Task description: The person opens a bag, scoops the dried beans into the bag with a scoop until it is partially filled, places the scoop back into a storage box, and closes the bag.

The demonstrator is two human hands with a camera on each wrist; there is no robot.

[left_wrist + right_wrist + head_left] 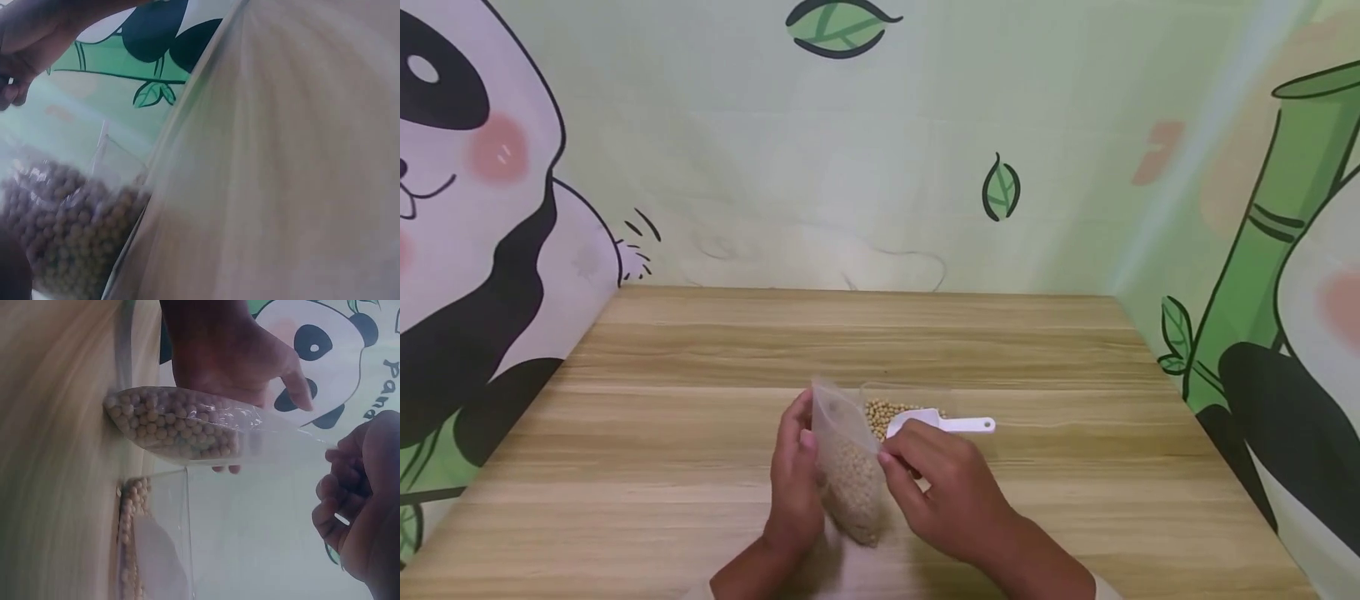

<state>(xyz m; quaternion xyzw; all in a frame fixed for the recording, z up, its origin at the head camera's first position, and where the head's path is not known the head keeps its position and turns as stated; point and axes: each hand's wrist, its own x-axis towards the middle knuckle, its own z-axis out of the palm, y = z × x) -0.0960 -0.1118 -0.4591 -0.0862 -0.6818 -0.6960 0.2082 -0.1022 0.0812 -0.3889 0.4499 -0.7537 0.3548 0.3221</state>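
Observation:
A clear plastic bag (852, 479) partly filled with soybeans (175, 428) stands upright on the table, leaning a little. My left hand (793, 483) rests along the bag's left side, its fingers fairly straight and its thumb held away, as the right wrist view shows. With thumb and fingertips, my right hand (951, 487) pinches the top edge of the bag. Just behind stands a clear box (187, 531) of soybeans (880, 412). A white scoop (967, 425) lies in it, its handle pointing right; part of its blade is hidden behind my right hand.
The wooden tabletop (662, 433) stretches around the bag and box. Beyond its back edge rises a wall (887, 167) printed with pandas, leaves and bamboo. A beige sleeve (281, 156) fills much of the left wrist view.

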